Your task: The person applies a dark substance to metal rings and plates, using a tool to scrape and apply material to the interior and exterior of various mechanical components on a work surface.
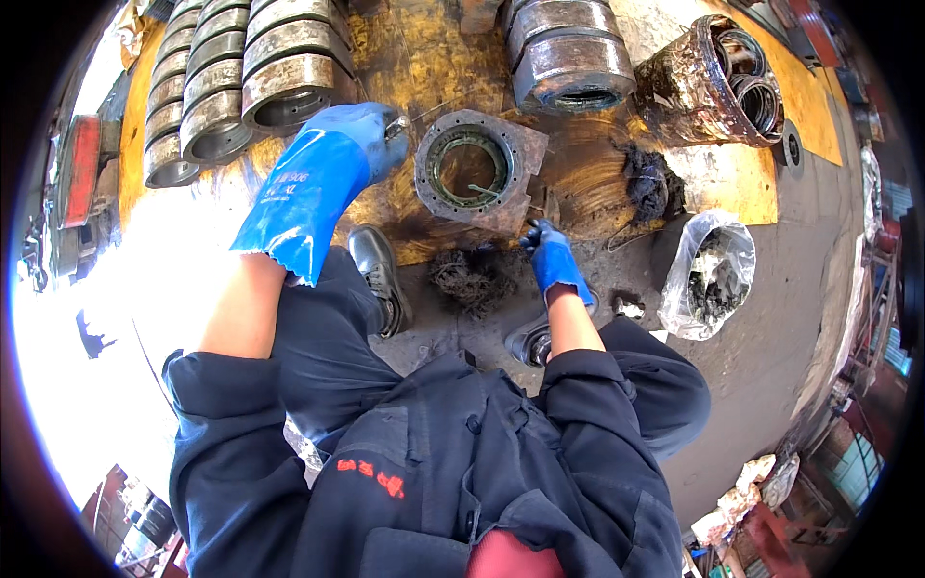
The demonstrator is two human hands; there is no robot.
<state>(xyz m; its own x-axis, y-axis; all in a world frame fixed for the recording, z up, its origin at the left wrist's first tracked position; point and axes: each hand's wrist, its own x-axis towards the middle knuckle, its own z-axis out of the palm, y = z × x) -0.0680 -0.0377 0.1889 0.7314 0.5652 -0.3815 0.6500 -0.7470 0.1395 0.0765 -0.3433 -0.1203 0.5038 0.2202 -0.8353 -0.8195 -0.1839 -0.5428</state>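
Observation:
My left hand [371, 140], in a long blue rubber glove, is raised left of a greasy metal flange block [525, 159]. Its fingers are curled, and a small shiny metal edge shows at the fingertips; its kind is unclear. The block has a round bore ringed with bolt holes, and a thin greenish strand lies across the opening. My right hand [551, 252], also blue-gloved, is closed just below the block's lower right corner. What it holds, if anything, is too small to make out. A small dark flat piece [550, 205] lies just above it.
Rows of grooved metal cylinders [299, 82] stand at the far left, with another cylinder [568, 63] at the top. A greasy drum [679, 82] holding rings lies far right. Black fibre clumps [472, 279] and a plastic bag of dirty scraps [711, 275] lie nearby.

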